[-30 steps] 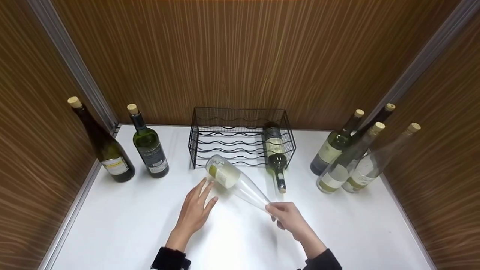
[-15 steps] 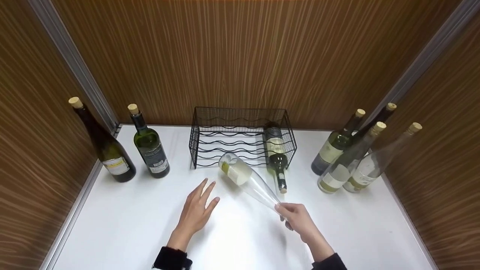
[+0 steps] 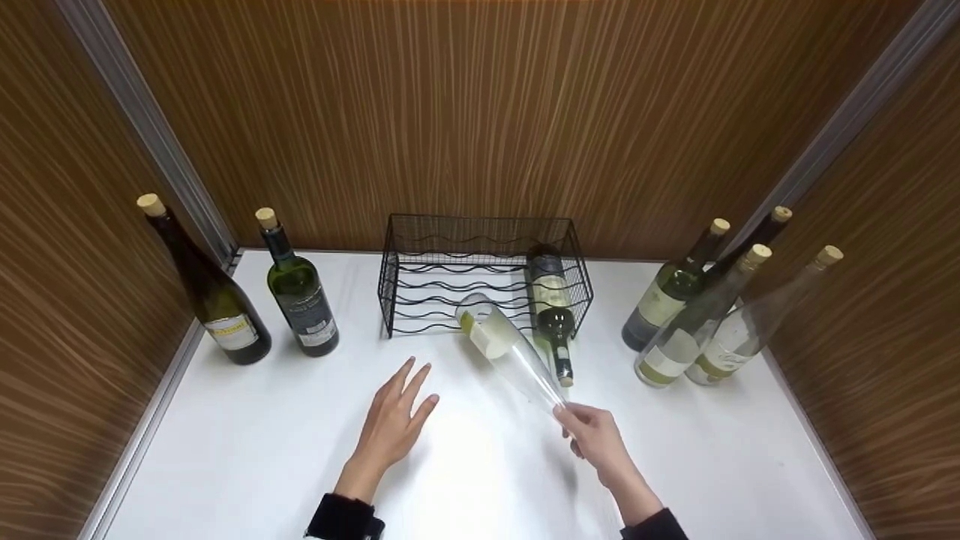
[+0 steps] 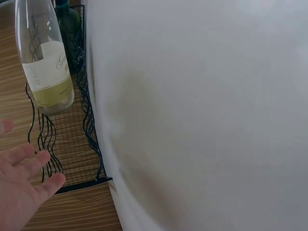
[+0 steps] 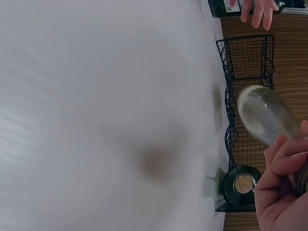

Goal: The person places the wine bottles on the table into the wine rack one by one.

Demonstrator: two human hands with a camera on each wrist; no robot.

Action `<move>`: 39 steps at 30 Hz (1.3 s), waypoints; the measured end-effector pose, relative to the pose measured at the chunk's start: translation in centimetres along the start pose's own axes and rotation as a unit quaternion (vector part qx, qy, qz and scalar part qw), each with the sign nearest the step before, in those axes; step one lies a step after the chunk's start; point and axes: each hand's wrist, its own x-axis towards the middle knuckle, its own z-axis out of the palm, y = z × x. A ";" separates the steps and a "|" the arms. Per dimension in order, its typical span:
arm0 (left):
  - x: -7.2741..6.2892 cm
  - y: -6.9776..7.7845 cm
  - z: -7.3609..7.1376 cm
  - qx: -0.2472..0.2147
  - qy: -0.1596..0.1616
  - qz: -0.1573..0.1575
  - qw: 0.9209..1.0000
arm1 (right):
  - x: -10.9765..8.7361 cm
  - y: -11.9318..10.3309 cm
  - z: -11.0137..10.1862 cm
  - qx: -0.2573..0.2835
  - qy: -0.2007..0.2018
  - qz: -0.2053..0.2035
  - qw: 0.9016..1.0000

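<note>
Clear bottle [image 3: 510, 354] is slanting near the centre of the head view, its base pointing to eleven o'clock and its neck to five, where the right hand [image 3: 596, 435] is holding that neck in a narrow grip. From the bottle, the left hand [image 3: 390, 420] is hovering at eight o'clock, well apart, its grip wide and fingers spread above the white table [image 3: 465, 480]. At twelve, a black wire rack [image 3: 480, 217] is standing, its front edge overlapping the bottle's base in sight; this angle is leaving unclear whether they are touching. Inside the rack, toward one o'clock, a green bottle [image 3: 551, 294] is lying with its neck pointing to six. A brown bottle [image 3: 225, 319] is standing at nine, a dark-labelled bottle [image 3: 306, 307] nearer ten, and four corked bottles [image 3: 679, 349] are clustering at three. In the left wrist view, the clear bottle is showing its pale label [image 4: 48, 72] at ten o'clock, while the left hand's fingers are extending at eight. In the right wrist view, the right hand's fingers are curling round the clear bottle at four o'clock, and the left fingertips are showing at one.
</note>
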 end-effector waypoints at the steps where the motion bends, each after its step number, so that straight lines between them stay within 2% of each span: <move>1: 0.0 0.0 0.0 0.000 0.001 -0.001 1.000 | 0.1 0.0 0.1 0.002 0.007 0.004 1.000; 16: -0.1 -0.1 -0.1 -0.005 -0.009 -0.011 1.000 | 1.1 0.1 3.3 0.045 0.054 0.030 0.997; 26: -0.2 -0.1 -0.1 -0.006 -0.014 -0.018 1.000 | 2.4 0.3 5.9 0.081 0.061 0.026 0.994; 39: -0.3 -0.1 0.2 -0.010 -0.017 -0.018 1.000 | 4.4 0.6 7.3 0.086 0.063 0.017 0.994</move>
